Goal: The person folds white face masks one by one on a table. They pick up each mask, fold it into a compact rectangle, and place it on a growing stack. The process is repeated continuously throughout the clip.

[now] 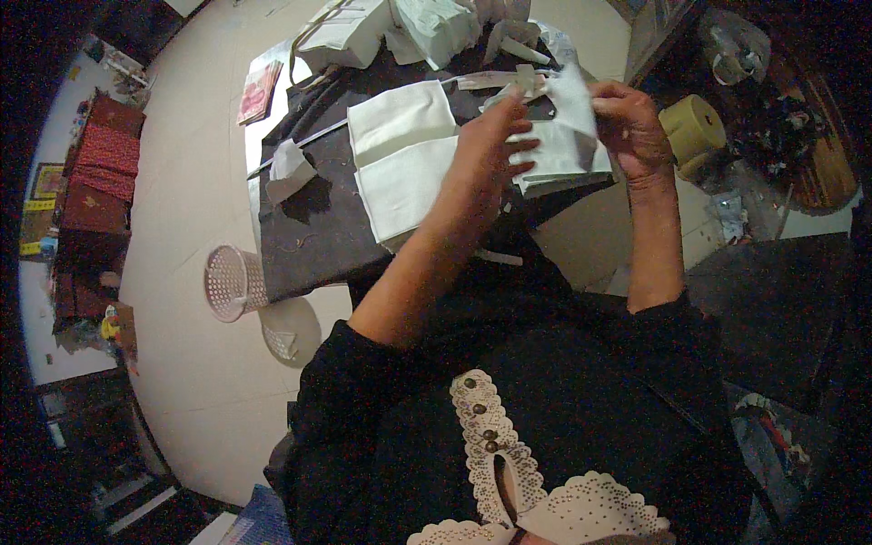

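Observation:
My right hand point(630, 129) pinches the edge of a thin white sheet point(572, 99), blurred, that hangs over the right end of the table. Below it lies a stack of folded white sheets point(562, 178); whether they are paper or cloth I cannot tell. My left hand point(487, 146) hovers left of that stack, its fingers apart and blurred. Loose pale strips point(487, 82) lie just beyond its fingertips. Left of this hand are two more white folded piles, a far one point(402, 119) and a near one point(402, 191), partly behind my forearm.
Dark cloth point(320, 231) covers the table. On it sit a crumpled white piece point(289, 170), a thin rod point(323, 133) and, at the back, white bundles point(347, 30). Pink printed papers point(260, 92) lie at the left edge. A perforated basket point(235, 283) and a yellowish roll point(693, 126) flank the table.

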A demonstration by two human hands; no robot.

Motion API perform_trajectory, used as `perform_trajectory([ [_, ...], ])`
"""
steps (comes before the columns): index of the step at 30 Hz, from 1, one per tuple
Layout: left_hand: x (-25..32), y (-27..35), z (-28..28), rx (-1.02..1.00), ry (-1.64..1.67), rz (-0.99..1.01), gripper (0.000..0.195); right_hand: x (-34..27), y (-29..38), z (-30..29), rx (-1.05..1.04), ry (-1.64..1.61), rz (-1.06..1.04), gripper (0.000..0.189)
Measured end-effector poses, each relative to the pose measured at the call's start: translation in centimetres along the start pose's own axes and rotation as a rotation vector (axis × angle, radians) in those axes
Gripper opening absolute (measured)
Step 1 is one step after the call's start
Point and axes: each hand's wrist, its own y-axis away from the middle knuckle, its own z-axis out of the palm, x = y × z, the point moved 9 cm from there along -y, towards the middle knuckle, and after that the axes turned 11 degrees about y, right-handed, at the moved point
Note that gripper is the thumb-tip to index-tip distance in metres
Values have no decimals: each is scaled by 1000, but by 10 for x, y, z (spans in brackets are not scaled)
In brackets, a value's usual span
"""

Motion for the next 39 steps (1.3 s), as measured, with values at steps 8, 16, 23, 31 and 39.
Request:
perform_trajectory([
  [8,36,49,-1,-15,521,-126,82,-19,-9,50,82,-110,-145,39],
  [16,74,81,-46,37,374,44,69,33,-7,111,-192,-221,147,43],
  [23,93,112,-129,455,-450,262,38,44,-3,114,-35,309,137,45],
  [31,93,109,-138,494,-494,378,37,48,-3,110,9,318,109,44],
  [39,91,110,-145,506,-521,406,37,51,-1,105,47,269,91,42],
])
